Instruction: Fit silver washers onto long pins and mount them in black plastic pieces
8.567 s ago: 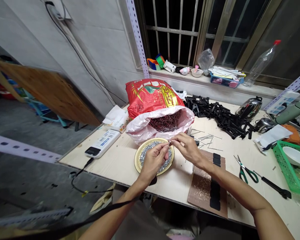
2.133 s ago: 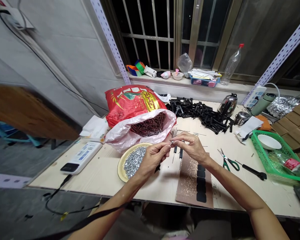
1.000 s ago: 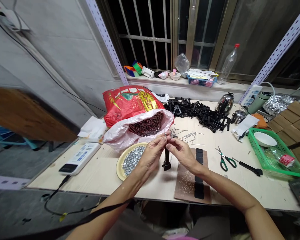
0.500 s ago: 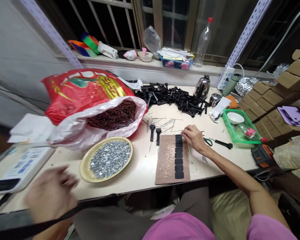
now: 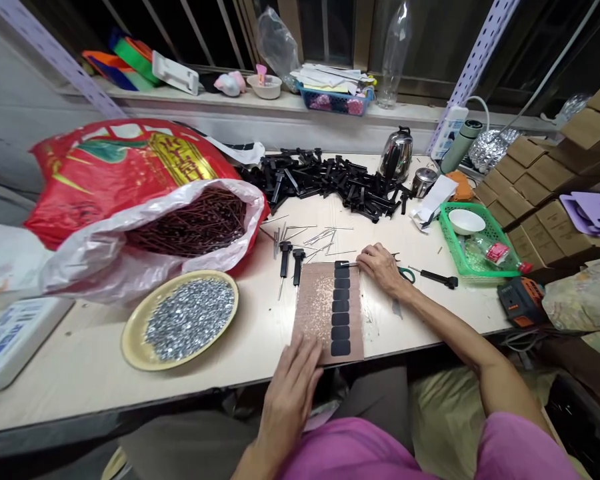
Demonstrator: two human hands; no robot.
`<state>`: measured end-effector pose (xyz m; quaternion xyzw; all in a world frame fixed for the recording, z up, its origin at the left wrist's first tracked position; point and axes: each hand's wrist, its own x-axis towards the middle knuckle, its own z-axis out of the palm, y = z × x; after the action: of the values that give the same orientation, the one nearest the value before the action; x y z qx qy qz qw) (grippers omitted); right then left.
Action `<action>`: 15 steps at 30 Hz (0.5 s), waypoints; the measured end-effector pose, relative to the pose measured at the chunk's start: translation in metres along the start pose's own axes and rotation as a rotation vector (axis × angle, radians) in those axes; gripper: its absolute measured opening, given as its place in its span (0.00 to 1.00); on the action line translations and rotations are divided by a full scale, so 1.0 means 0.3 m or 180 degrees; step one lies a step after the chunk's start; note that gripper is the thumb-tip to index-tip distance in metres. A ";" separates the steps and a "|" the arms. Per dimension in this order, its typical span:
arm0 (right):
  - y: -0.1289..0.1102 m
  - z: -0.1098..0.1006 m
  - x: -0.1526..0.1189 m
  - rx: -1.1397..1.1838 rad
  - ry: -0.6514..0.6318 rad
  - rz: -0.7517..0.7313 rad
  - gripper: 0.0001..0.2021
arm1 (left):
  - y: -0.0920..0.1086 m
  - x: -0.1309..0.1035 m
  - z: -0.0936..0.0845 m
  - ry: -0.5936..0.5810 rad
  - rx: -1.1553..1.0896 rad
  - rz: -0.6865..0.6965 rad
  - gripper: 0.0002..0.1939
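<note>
A brown sheet lies at the table's front edge, with a column of black rounded-square stickers down its right side. My left hand rests flat at the sheet's lower left corner, fingers stretched out. At the sheet's upper right, my right hand has its fingertips pinched on a thin metal pin, which points left across the top sticker. Two black-handled pieces with metal shafts lie left of the sheet. Loose metal pins are scattered just beyond it.
A yellow bowl of small silver pieces and a red sack of dark rods stand at left. A heap of black plastic parts lies behind. To the right are green-handled scissors, a green basket and an orange-black power tool.
My left hand has come from beside the bowl at the left to the sheet's lower left corner. My right hand stays by the top sticker. The view has shifted.
</note>
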<state>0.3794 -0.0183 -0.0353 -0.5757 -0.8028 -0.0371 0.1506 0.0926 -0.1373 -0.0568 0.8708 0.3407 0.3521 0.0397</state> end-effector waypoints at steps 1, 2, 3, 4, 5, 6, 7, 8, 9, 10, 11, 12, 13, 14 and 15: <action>0.008 0.006 0.008 -0.0011 -0.0013 -0.0009 0.11 | -0.014 0.030 0.033 0.0039 0.0177 -0.0039 0.25; 0.014 0.013 0.018 -0.0025 -0.0019 -0.0020 0.11 | -0.029 0.053 0.063 0.0057 0.0329 -0.0129 0.27; 0.017 0.021 0.025 -0.0042 -0.0006 -0.0032 0.11 | -0.044 0.068 0.091 0.0042 0.0444 -0.0202 0.28; 0.015 0.029 0.026 -0.0060 0.0034 -0.0066 0.12 | -0.057 0.076 0.116 0.0018 0.0518 -0.0249 0.29; 0.006 0.036 0.018 -0.0073 0.0092 -0.0119 0.13 | -0.068 0.077 0.137 -0.0011 0.0551 -0.0297 0.30; -0.011 0.042 -0.001 -0.0074 0.0147 -0.0181 0.14 | -0.077 0.073 0.154 -0.0036 0.0545 -0.0343 0.30; -0.036 0.046 -0.033 -0.0055 0.0193 -0.0290 0.15 | -0.083 0.067 0.166 -0.0057 0.0504 -0.0397 0.30; -0.066 0.048 -0.075 -0.0009 0.0243 -0.0495 0.16 | -0.087 0.060 0.175 -0.0077 0.0438 -0.0460 0.31; -0.098 0.046 -0.122 0.0047 0.0253 -0.0727 0.16 | -0.089 0.054 0.181 -0.0092 0.0363 -0.0522 0.31; -0.128 0.042 -0.169 0.0141 0.0321 -0.1107 0.16 | -0.089 0.049 0.184 -0.0102 0.0293 -0.0580 0.31; -0.150 0.035 -0.207 0.0229 0.0439 -0.1572 0.14 | -0.089 0.045 0.185 -0.0107 0.0235 -0.0621 0.31; -0.161 0.028 -0.232 0.0243 0.0521 -0.1740 0.13 | -0.089 0.043 0.185 -0.0107 0.0189 -0.0643 0.31; -0.159 0.020 -0.238 0.0238 0.0637 -0.1694 0.12 | -0.088 0.042 0.185 -0.0100 0.0153 -0.0650 0.31; -0.144 0.014 -0.224 0.0224 0.0723 -0.1546 0.11 | -0.089 0.041 0.184 -0.0087 0.0123 -0.0652 0.31; -0.121 0.010 -0.195 0.0170 0.0801 -0.1286 0.11 | -0.090 0.041 0.185 -0.0075 0.0097 -0.0655 0.30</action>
<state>0.3620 -0.0831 -0.0508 -0.3899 -0.8773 -0.1168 0.2542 0.1192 -0.0996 -0.0994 0.8359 0.4332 0.3306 0.0664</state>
